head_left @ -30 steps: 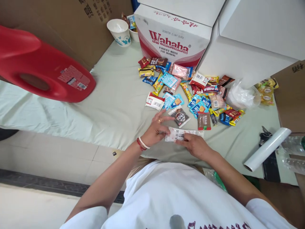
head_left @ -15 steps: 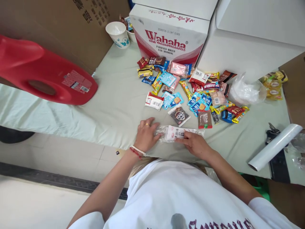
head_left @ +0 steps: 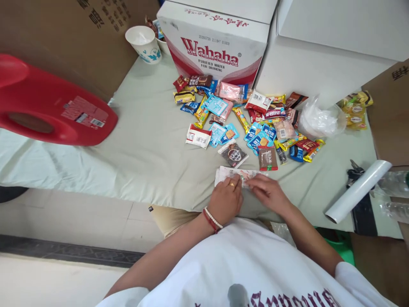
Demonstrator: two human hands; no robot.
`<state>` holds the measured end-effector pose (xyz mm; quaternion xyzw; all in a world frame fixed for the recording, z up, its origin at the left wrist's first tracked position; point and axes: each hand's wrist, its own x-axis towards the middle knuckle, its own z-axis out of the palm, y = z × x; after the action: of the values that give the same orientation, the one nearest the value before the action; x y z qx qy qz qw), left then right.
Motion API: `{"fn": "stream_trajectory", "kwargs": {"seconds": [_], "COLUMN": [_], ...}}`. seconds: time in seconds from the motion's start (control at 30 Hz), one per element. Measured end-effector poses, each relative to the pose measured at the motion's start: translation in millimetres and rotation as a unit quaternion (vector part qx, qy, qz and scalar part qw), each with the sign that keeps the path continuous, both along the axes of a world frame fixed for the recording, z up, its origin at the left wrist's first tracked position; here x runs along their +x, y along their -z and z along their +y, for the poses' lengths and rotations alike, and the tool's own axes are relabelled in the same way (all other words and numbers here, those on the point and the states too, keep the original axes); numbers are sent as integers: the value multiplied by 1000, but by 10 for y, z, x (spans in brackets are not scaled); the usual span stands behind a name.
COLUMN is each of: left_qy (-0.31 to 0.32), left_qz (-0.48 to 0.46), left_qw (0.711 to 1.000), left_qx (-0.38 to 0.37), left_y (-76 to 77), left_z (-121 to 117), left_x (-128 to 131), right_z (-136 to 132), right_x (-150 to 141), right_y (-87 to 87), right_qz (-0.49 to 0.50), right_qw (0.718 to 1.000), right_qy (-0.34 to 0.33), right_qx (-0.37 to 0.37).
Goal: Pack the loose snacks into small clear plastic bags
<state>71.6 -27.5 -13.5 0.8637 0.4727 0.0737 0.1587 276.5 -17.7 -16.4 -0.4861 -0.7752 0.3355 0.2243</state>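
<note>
A long white printed snack packet (head_left: pixel 223 172) in a clear wrapper lies flat near the front edge of the cloth-covered table. Over its middle rests my left hand (head_left: pixel 226 198), fingers bent and pressed together on the wrapper. At the packet's right end is my right hand (head_left: pixel 268 192), with thumb and fingertips pinched on the plastic. Both hands partly cover the packet. Just beyond it lie a dark sachet with a round label (head_left: pixel 234 154) and a brown sachet (head_left: pixel 268 158).
Several small wrapped snacks (head_left: pixel 217 105) spread before the Wahaha carton (head_left: pixel 211 51). A red jug (head_left: pixel 57 102) stands left, paper cups (head_left: pixel 145 44) behind. At right are a bunched clear plastic bag (head_left: pixel 319 117), a white roll (head_left: pixel 358 192), keys (head_left: pixel 354 172) and clear bottles (head_left: pixel 396 183).
My left hand has moved right, from the packet's left end onto its middle, and its fingers have drawn together. The packet shows a different printed part. The camera view has shifted slightly.
</note>
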Motion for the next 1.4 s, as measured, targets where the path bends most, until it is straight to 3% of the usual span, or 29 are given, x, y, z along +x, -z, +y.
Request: {"fn": "stream_trajectory", "kwargs": {"seconds": [0.07, 0.13, 0.27, 0.37, 0.43, 0.6, 0.73, 0.87, 1.0, 1.1, 1.2, 1.3, 1.4], "left_qy": [15, 16, 14, 18, 21, -15, -67, -202, -212, -215, -192, -83, 7], "left_qz": [40, 58, 61, 56, 41, -118, -272, -196, -86, -62, -88, -134, -228], "left_qw": [999, 998, 997, 997, 998, 993, 959, 960, 973, 974, 976, 971, 954], "left_qx": [16, 26, 37, 46, 51, -6, -34, -5, -35, -29, 46, 181, 194], "left_y": [56, 89, 103, 104, 110, 128, 146, 194, 182, 98, 1, -21, 70], "left_z": [-50, -75, -81, -87, -83, 41, 196, 361, 477, 430, 270, 117, 70], "left_x": [-32, -78, -92, -43, -25, -214, -448, -450, -345, -260, -139, 17, 153], "right_z": [-34, -56, -61, -13, 47, 214, 264, 244, 189, 108, 6, -66, -79], "right_x": [164, 277, 297, 116, -94, -563, -600, -567, -599, -610, -572, -503, -453], "right_y": [24, 50, -33, -197, -254, -82, 36, 15, -2, -44, -146, -230, -187], "right_qz": [-69, -150, -146, -96, -89, -79, -58, -47, -25, 21, 139, 288, 379], "right_qw": [985, 963, 967, 977, 985, 996, 998, 998, 998, 995, 971, 907, 845], "right_qy": [151, 215, 200, 191, 144, 52, 38, 45, 62, 93, 151, 203, 230], "right_qx": [39, 62, 68, 1, -32, -3, 0, 0, -7, -37, -125, -229, -298]}}
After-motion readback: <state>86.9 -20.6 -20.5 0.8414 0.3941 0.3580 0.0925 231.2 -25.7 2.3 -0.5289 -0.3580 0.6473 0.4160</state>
